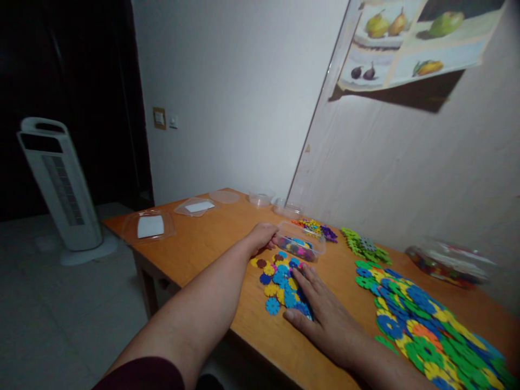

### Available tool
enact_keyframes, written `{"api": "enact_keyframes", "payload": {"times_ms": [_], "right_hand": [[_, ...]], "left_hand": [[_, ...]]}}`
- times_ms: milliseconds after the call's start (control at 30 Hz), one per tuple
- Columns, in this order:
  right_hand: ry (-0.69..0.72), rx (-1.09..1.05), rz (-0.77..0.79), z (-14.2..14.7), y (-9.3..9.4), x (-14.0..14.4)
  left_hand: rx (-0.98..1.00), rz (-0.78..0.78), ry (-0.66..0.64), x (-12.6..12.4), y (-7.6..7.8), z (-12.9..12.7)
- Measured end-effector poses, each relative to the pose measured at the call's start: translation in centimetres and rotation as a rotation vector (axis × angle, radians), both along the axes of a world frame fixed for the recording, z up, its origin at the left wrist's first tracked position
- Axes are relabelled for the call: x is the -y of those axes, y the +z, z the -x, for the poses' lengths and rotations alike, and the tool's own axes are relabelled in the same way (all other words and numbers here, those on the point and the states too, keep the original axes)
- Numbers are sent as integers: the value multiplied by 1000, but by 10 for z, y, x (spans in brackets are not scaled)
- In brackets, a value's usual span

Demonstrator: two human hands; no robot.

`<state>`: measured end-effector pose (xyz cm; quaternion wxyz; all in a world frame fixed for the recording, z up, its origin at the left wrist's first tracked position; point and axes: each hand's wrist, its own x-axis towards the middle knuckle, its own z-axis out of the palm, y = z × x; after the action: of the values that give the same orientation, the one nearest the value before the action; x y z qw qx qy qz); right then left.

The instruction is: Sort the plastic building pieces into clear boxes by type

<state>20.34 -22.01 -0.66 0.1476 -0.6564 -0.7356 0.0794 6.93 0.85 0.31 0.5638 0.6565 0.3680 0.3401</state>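
Note:
My left hand (262, 238) is closed on the near left edge of a clear plastic container (320, 245). Several small blue, pink, yellow and brown snowflake discs lie inside it. Just in front of the container, a loose pile of small snowflake discs (280, 292), light blue, yellow, dark blue and brown, spreads over the wooden table (219, 244). My right hand (320, 309) rests along the right side of this pile with its thumb held apart from the fingers. Its palm side is hidden, and some discs disappear under the fingers.
Larger green, blue and yellow discs (422, 325) cover the table's right side. Behind lie light green pieces (365, 246) and purple pieces (329, 234). A filled clear bag or box (450, 262) sits by the wall. Clear containers (260, 199) and lids (150, 226) line the far left; a tower fan (60, 189) stands beyond.

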Motion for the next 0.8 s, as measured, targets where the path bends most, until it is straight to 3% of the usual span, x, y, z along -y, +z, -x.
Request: {"api": "enact_keyframes", "payload": {"times_ms": [267,467,633,800], "right_hand": [[13,-141,-130,-1,-8,-39],[-9,-367,-305,-15,3,-65],[-115,-603,-145,-41,5,-63],[-41,-643,-31,-47,6,-47]], "left_hand": [[2,15,-35,-4,-2,1],[30,92,-63,-6,2,7],[78,150,-66,-10,1,12],[118,179,-132,-14,-2,15]]}}
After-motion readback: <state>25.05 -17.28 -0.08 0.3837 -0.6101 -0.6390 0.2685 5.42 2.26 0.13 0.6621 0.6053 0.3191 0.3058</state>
